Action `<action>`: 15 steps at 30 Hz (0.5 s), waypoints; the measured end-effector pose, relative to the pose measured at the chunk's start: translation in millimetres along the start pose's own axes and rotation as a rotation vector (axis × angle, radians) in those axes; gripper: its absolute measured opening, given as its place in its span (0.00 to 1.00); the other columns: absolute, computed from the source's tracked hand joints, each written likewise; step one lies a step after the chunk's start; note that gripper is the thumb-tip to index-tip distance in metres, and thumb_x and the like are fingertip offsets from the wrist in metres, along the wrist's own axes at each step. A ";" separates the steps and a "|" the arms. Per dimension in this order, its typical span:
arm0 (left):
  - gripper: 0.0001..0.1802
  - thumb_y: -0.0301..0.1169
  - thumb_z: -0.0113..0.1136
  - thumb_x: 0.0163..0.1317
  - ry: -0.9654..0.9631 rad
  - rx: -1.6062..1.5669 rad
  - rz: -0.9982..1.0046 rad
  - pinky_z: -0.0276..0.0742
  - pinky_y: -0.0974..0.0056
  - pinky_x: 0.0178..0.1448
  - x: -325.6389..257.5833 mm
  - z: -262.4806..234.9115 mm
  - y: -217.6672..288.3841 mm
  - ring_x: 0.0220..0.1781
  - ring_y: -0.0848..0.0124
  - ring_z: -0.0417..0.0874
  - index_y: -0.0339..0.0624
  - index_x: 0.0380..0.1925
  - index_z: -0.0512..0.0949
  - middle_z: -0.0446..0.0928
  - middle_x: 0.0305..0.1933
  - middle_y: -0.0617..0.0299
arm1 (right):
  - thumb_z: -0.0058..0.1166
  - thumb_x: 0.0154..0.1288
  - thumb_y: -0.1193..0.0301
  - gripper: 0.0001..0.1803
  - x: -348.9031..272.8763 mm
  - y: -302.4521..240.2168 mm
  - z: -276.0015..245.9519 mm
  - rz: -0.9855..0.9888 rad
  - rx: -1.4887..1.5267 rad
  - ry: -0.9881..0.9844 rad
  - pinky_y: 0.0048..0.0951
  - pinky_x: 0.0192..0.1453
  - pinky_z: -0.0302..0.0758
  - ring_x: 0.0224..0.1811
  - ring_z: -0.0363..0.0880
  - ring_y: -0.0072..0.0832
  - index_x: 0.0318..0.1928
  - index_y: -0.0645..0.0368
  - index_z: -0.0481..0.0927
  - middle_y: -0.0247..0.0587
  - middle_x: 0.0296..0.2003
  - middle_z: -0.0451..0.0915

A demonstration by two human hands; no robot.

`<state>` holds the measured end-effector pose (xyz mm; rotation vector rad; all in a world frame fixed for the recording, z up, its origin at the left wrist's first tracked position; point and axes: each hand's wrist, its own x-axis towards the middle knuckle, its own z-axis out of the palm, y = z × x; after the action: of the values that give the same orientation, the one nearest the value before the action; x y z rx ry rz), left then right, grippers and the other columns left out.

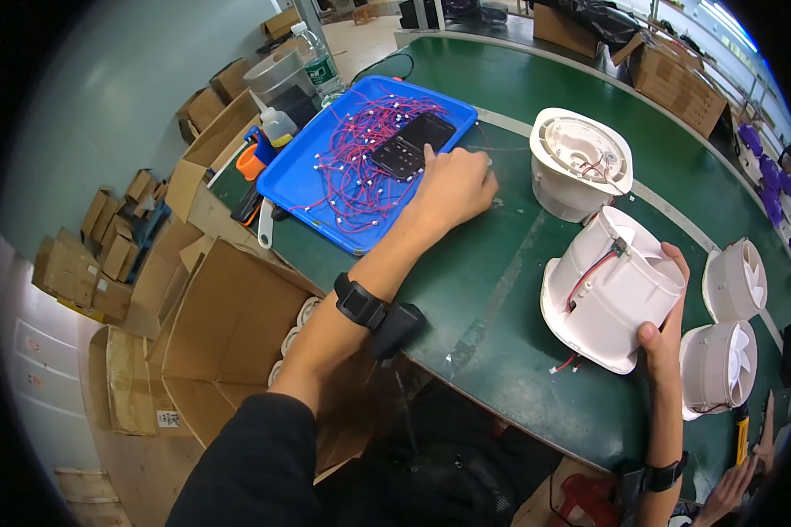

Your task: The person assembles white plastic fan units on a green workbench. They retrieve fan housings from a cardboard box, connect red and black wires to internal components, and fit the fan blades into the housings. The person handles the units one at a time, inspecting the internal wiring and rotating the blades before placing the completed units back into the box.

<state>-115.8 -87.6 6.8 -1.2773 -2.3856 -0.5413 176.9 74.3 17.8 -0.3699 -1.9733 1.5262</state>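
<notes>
My left hand (455, 186) reaches over the right side of a blue tray (294, 195), with its index finger stretched out to the screen of a black phone (404, 158). Nothing is gripped in that hand. The phone lies on a tangle of thin red and purple wires (347, 145) with small white connectors. My right hand (666, 329) grips a white plastic fan housing (615, 290) by its right side, thumb toward me. Red, blue and black wires run along the housing's wall, and a short lead pokes out beneath it. Its flange faces the lower left.
Another white housing (580, 167) stands behind, on the green table (492, 272). Two round white fans (719, 369) sit at the right. A co-worker's hands (734, 487) are near a yellow-handled tool (743, 436). An open cardboard box (228, 325) stands below left; a bottle (318, 63) is behind the tray.
</notes>
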 end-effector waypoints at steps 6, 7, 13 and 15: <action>0.14 0.36 0.60 0.57 0.000 0.034 -0.038 0.73 0.37 0.50 1.3 3.8 -14.2 0.31 0.43 0.82 0.36 0.21 0.80 0.80 0.24 0.44 | 0.68 0.36 0.32 0.69 0.0 -1.2 -0.2 0.000 0.010 -0.011 0.41 0.67 0.65 0.64 0.68 0.44 0.71 0.58 0.51 0.54 0.59 0.66; 0.14 0.36 0.60 0.57 0.004 0.038 -0.062 0.74 0.39 0.50 1.7 3.0 -17.6 0.31 0.43 0.82 0.36 0.21 0.80 0.80 0.24 0.44 | 0.69 0.36 0.32 0.69 -0.2 -0.6 0.4 0.001 0.015 -0.013 0.41 0.67 0.66 0.64 0.68 0.44 0.71 0.58 0.51 0.54 0.59 0.66; 0.14 0.35 0.61 0.57 -0.040 0.021 -0.106 0.76 0.46 0.43 1.5 4.9 -20.1 0.29 0.45 0.82 0.35 0.20 0.78 0.79 0.23 0.44 | 0.70 0.38 0.35 0.67 -0.2 -1.4 -0.2 -0.007 0.025 -0.025 0.40 0.67 0.66 0.64 0.68 0.43 0.71 0.57 0.51 0.54 0.59 0.67; 0.14 0.35 0.61 0.57 -0.009 0.028 -0.082 0.77 0.46 0.41 4.7 4.5 -18.1 0.28 0.45 0.82 0.35 0.20 0.78 0.79 0.22 0.44 | 0.70 0.38 0.37 0.66 0.5 -1.1 -1.6 -0.004 0.041 -0.026 0.40 0.67 0.66 0.64 0.68 0.43 0.71 0.57 0.51 0.54 0.58 0.67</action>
<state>-134.2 -91.4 2.5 -1.1769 -2.4533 -0.5252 177.7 75.5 19.3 -0.3307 -1.9581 1.5737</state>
